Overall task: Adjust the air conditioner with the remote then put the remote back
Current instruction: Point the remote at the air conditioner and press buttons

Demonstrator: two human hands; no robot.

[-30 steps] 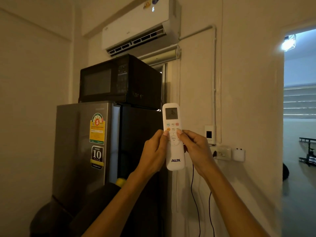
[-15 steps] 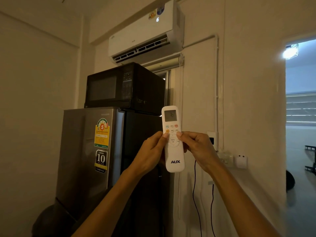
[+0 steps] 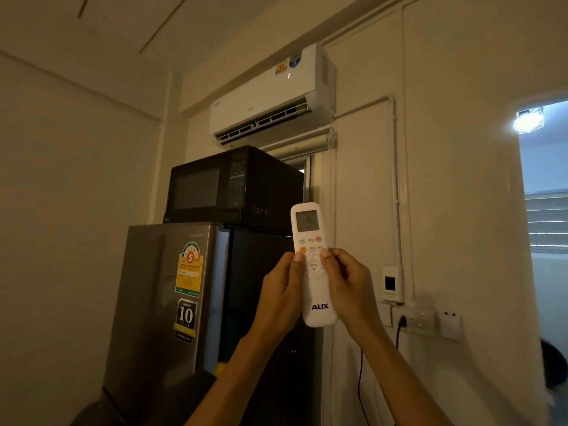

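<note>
I hold a white remote (image 3: 311, 232) marked AUX upright in front of me, its small screen facing me. My left hand (image 3: 281, 295) grips its left side with the thumb on the buttons. My right hand (image 3: 349, 287) grips the right side, thumb also on the buttons. High on the wall above hangs the white air conditioner (image 3: 270, 96), its lower flap open and a small light showing on its front.
A black microwave (image 3: 227, 187) sits on a grey fridge (image 3: 172, 290) to the left of my hands. On the wall to the right are a small white holder (image 3: 391, 284), a socket strip (image 3: 413, 321) with a black cable, and an open doorway (image 3: 545, 241).
My view has tilted upward, so the air conditioner now sits lower and fuller in the frame. Both hands have closed in tighter around the remote, thumbs still on the buttons.
</note>
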